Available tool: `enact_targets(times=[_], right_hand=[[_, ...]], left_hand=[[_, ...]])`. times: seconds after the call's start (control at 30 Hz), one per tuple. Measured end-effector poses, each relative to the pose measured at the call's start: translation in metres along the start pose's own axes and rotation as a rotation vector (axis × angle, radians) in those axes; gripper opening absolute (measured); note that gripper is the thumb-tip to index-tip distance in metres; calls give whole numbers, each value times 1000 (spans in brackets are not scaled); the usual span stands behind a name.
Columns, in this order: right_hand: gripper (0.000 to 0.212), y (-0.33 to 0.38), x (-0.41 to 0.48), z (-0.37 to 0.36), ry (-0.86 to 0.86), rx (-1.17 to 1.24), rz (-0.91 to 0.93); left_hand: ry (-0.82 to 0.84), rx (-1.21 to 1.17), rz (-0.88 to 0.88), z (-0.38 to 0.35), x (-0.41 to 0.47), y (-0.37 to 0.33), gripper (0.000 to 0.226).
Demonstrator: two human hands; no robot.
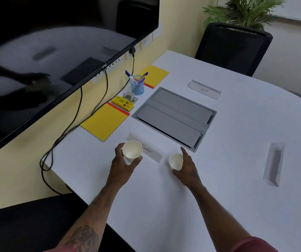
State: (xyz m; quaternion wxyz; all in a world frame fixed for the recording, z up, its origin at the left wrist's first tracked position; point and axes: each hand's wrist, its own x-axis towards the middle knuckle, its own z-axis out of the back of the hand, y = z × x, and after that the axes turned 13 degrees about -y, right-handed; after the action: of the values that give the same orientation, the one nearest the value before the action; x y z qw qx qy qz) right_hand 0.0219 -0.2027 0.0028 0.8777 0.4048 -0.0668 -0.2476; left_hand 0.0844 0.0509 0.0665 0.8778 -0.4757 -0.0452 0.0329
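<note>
Two empty white paper cups are in front of me on the white table (pixel 164 206). My left hand (pixel 123 165) grips the left paper cup (pixel 132 149) from below and the side, with thumb and fingers curled round it; it looks slightly lifted and tilted toward me. My right hand (pixel 188 167) holds the right paper cup (pixel 176 161) from its right side, forefinger pointing up past the rim. Between the cups lies a name card (pixel 152 154) with handwritten letters, partly hidden by the left cup.
A grey cable-box lid (pixel 175 117) is set into the table. Yellow pads (pixel 104 122) (pixel 155 75), a yellow stapler (pixel 122 103), a blue pen holder (pixel 137 86), two more name cards (pixel 204 89) (pixel 274 163), a wall screen (pixel 55 51) with hanging cables, and black chairs (pixel 233 46) surround it.
</note>
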Motion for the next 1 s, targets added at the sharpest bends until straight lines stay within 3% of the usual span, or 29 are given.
enact_targets(times=[0.27, 0.37, 0.63, 0.73, 0.9, 1.0], right_hand=[[114, 0, -3, 13, 77, -52, -17], [114, 6, -3, 27, 0, -102, 23], [55, 71, -20, 67, -198, -18, 144], [47, 111, -39, 78, -204, 100, 168], [62, 172, -90, 103, -133, 218, 213], [75, 188, -118, 115, -72, 139, 239]], left_hand=[[13, 0, -29, 1, -2, -7, 85], [17, -11, -52, 4, -4, -15, 84], [65, -90, -161, 23, -21, -59, 84], [77, -107, -225, 34, -32, -77, 81], [118, -127, -307, 55, -62, -104, 84], [145, -100, -340, 68, -82, -112, 85]])
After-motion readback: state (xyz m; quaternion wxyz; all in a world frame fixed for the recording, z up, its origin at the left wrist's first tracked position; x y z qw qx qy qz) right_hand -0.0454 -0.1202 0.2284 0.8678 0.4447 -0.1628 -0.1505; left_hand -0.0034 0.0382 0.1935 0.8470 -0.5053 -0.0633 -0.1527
